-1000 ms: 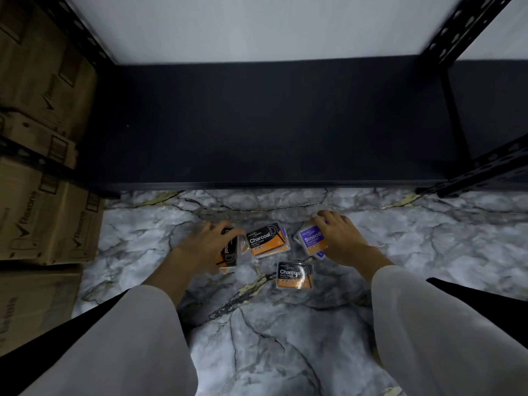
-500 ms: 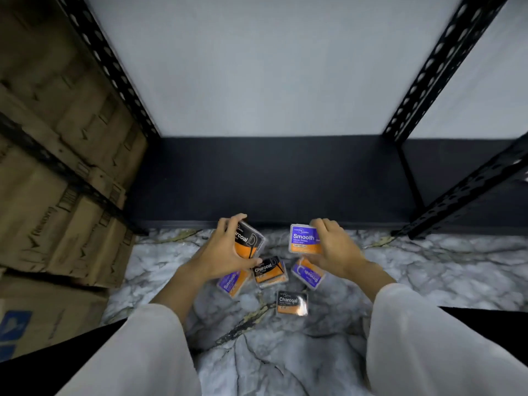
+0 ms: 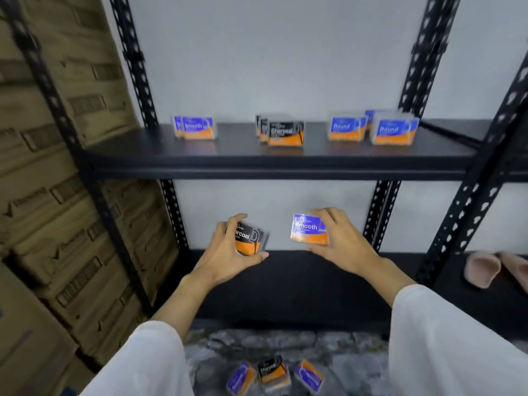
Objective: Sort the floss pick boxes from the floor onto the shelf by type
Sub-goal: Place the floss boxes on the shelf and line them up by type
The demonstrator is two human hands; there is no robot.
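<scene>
Now we hold one floss pick box in each hand, both raised in front of the white wall below the upper shelf (image 3: 274, 164). Our left hand (image 3: 228, 252) grips a Charcoal box (image 3: 250, 238), thumb under its lower edge and fingers curled over its top left corner; the box is tilted. Our right hand (image 3: 340, 241) grips a Smooth box (image 3: 308, 230) by its right side, label facing us.

On the upper shelf stand three groups of boxes: Smooth boxes (image 3: 197, 127) toward its left end, Charcoal boxes (image 3: 283, 132) near its middle, and Round boxes (image 3: 374, 127) toward its right end. Each group is well apart from the next.

Far below the upper shelf, beyond the bare lower shelf (image 3: 285, 281), three boxes lie on the marble floor (image 3: 343, 355) between our white sleeves: a purple one (image 3: 241, 377), a Charcoal one (image 3: 273, 371) and another purple one (image 3: 310, 374). Their labels are too blurred for us to read the purple types.

Left of the upper shelf are stacked cardboard cartons (image 3: 57, 195). Below its right end, a pair of pink slippers (image 3: 491, 267) rests on the neighbouring low shelf.
</scene>
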